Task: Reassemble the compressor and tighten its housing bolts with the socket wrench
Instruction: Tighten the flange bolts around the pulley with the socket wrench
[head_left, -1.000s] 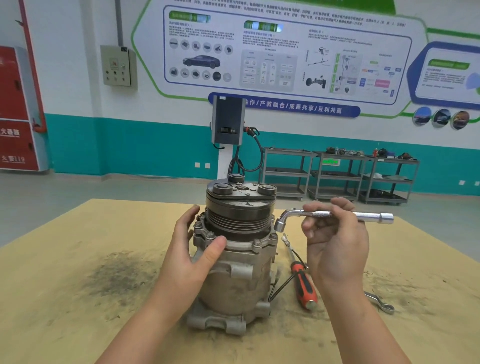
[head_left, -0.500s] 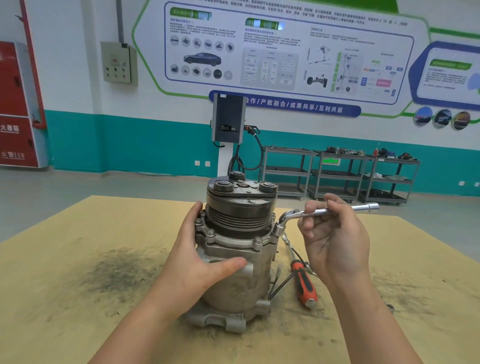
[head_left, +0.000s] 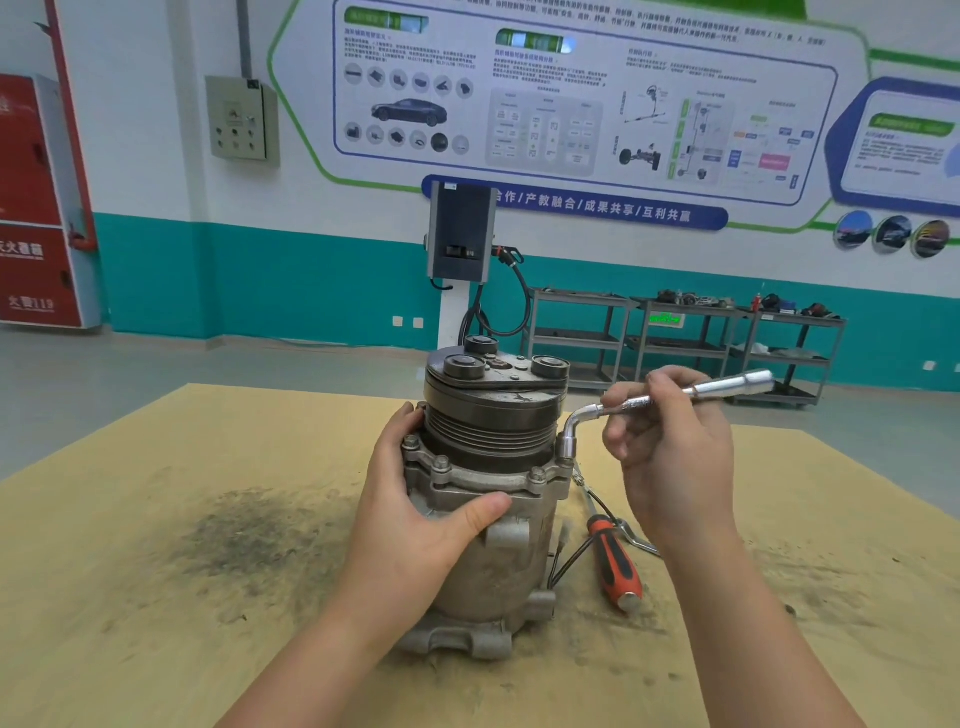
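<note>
The grey metal compressor (head_left: 498, 561) stands upright on the table, its dark pulley and clutch plate on top. Housing bolts (head_left: 441, 464) ring the flange below the pulley. My left hand (head_left: 415, 519) grips the compressor body from the left, thumb across the front. My right hand (head_left: 670, 452) holds the handle of the L-shaped socket wrench (head_left: 727, 387). The wrench's socket end (head_left: 567, 446) sits down over a bolt on the flange's right side, and its handle points right and away from me.
The yellow-brown table (head_left: 182, 597) has dark grease stains on the left. A red-handled screwdriver (head_left: 615, 564) and a spanner (head_left: 636, 540) lie right of the compressor, with thin black wires beside them. Metal shelving carts (head_left: 685, 338) and a wall charger stand beyond the table.
My right hand has swung the wrench handle on the right-side bolt, first away from me, then back a little. My left thumb slid down across the compressor's front.
</note>
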